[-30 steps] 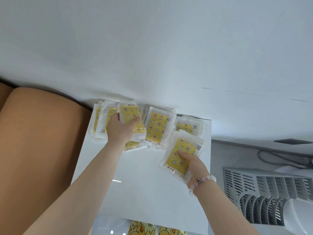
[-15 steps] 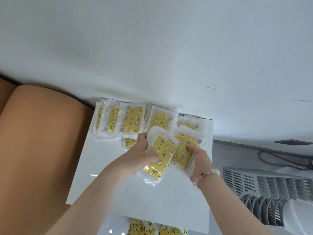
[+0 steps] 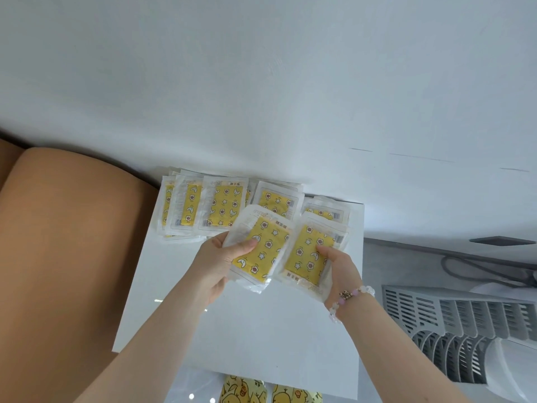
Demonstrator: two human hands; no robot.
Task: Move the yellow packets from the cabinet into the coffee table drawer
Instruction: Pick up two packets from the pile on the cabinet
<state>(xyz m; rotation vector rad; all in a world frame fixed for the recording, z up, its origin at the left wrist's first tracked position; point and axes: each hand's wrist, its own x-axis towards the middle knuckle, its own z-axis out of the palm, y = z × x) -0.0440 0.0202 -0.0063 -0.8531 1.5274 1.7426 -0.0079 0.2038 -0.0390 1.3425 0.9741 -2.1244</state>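
Fingers (image 3: 218, 241) and thumb of the left hand (image 3: 213, 264) are curled round a packet (image 3: 263, 251), thumb on its yellow face, holding it lifted off the cabinet (image 3: 261, 330). Just beside it, edges overlapping, the right hand (image 3: 343, 269) pinches a second packet (image 3: 306, 257), thumb on top and fingers underneath. Layered clear edges suggest more than one packet in each grip, though I cannot count them. A bead bracelet (image 3: 351, 295) sits on that wrist.

By my reading the task is at an early stage: gathering. A row of packets (image 3: 220, 207) lies fanned along the back of the cabinet top against the wall (image 3: 261, 82), running from the left corner, next to a brown cushion (image 3: 72, 242), across to the right corner. None has reached the coffee table drawer as far as can be seen; the drawer is not in view. Left to do: collect the row, carry it over, put it in.

Each packet is a clear sleeve over a yellow card printed with stars, moons and flowers. There are small lines of print and a barcode-like strip along the edges, too small to read.
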